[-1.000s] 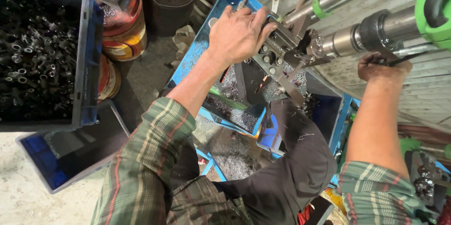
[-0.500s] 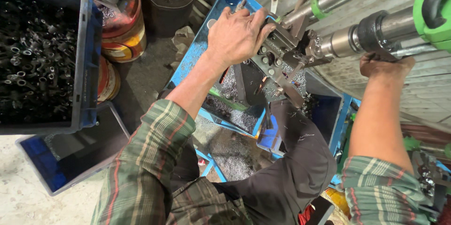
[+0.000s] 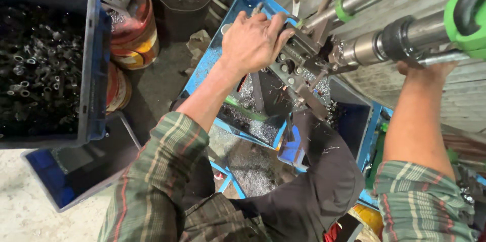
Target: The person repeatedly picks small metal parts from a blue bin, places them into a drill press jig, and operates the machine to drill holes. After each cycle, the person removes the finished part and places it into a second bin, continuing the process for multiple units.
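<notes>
From the head camera, the left hand (image 3: 253,39) lies palm-down, fingers curled over the metal clamp block (image 3: 298,60) on the blue machine frame (image 3: 202,72). The right hand (image 3: 425,67) is mostly hidden behind the steel spindle (image 3: 385,45); its grip cannot be told. 1 grey crate (image 3: 91,70) of small metal parts (image 3: 35,70) sits left.

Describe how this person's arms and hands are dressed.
Both hands are bare, with no gloves: the left hand and the right hand, mostly hidden behind the machine. Each arm wears a plaid shirt sleeve in green, brown and red, pushed up to the elbow: left sleeve, right sleeve.
</notes>
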The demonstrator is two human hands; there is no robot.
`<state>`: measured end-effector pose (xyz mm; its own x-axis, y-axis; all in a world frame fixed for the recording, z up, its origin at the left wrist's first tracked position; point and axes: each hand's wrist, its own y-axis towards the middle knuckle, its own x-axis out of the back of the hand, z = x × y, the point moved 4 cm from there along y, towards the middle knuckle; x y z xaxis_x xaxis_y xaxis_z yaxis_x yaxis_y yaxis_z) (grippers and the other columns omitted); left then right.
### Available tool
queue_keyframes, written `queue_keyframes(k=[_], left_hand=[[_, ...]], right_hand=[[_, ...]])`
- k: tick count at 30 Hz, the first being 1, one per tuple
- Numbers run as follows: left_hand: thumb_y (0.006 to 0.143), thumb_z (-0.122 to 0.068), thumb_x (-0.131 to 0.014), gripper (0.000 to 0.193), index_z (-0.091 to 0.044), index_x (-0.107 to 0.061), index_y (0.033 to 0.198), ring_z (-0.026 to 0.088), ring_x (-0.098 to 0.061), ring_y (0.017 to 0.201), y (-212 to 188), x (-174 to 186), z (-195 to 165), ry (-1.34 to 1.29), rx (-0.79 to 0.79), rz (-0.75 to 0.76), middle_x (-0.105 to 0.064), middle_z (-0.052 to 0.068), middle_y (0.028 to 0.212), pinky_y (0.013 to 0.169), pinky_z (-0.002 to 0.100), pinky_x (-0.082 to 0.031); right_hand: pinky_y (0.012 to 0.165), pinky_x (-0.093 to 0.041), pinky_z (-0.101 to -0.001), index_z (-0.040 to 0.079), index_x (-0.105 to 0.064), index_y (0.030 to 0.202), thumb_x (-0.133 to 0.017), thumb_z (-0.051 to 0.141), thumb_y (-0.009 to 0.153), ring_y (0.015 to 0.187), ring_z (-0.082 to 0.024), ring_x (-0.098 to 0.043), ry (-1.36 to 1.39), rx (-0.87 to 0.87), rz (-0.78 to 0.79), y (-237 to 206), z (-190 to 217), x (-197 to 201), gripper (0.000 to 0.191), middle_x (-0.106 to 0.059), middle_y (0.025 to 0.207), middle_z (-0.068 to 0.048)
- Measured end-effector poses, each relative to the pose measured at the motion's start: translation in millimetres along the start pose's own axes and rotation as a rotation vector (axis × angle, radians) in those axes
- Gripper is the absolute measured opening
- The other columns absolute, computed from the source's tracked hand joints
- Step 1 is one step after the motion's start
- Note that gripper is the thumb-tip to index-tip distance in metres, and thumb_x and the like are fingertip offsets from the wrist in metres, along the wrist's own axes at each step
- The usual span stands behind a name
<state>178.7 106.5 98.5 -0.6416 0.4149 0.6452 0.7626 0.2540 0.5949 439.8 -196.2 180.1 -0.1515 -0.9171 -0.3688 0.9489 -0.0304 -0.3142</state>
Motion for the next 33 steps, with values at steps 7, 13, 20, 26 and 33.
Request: queue_keyframes(k=[7,13,20,26,33], left_hand=[[0.106,-0.046,-0.054,0.035,-0.012,-0.060,0.110,0.024,-0.068,0.082,-0.4,-2.5,-0.1,0.028,0.026,0.003,-0.069,0.001,0.072,0.077,0.049,-0.047],[0.106,-0.044,-0.059,0.040,-0.009,-0.059,0.124,0.026,-0.067,0.091,-5.9,7.3,-3.5,0.020,0.073,0.027,-0.073,0.003,0.086,0.079,0.047,-0.049],[0.096,-0.024,-0.062,0.061,0.000,-0.044,0.149,0.038,-0.061,0.130,-61.9,67.0,-32.7,-0.161,0.330,-0.152,-0.066,0.026,0.140,0.091,0.047,-0.054],[0.100,-0.056,-0.036,0.070,-0.002,-0.053,0.142,0.047,-0.066,0.109,-147.4,37.3,-3.7,-1.687,1.170,0.499,-0.069,0.026,0.123,0.080,0.056,-0.049],[0.106,-0.052,-0.047,0.059,-0.013,-0.053,0.150,0.042,-0.052,0.137,-126.2,-77.5,-86.9,-2.569,0.812,0.102,-0.059,0.014,0.148,0.116,0.064,-0.044]], right_hand=[[0.068,-0.056,-0.0371,0.009,-0.068,0.122,-0.038,0.065,0.092,0.078,-0.023,-0.068,0.134,-0.011,0.208,67.9,10.6,3.9,0.071,-0.076,0.105,-0.011],[0.070,-0.050,-0.0351,0.009,-0.071,0.120,-0.036,0.076,0.089,0.076,-0.022,-0.061,0.239,-0.091,0.068,57.8,-37.5,94.0,0.082,-0.075,0.103,-0.012],[0.061,-0.038,-0.0369,0.013,-0.065,0.093,-0.054,0.068,0.097,0.063,-0.017,-0.042,-0.046,-0.103,-0.054,24.1,-103.7,153.4,0.056,-0.047,0.071,0.001],[0.062,-0.042,-0.0335,0.011,-0.069,0.106,-0.070,0.052,0.102,0.065,-0.016,-0.051,-0.173,-0.056,-0.084,-9.1,-124.4,176.4,0.042,-0.056,0.079,-0.001],[0.068,-0.054,-0.0363,0.010,-0.068,0.109,-0.083,0.028,0.095,0.075,-0.019,-0.065,-0.165,0.155,-0.022,-41.1,-137.3,201.8,0.027,-0.068,0.090,-0.002]])
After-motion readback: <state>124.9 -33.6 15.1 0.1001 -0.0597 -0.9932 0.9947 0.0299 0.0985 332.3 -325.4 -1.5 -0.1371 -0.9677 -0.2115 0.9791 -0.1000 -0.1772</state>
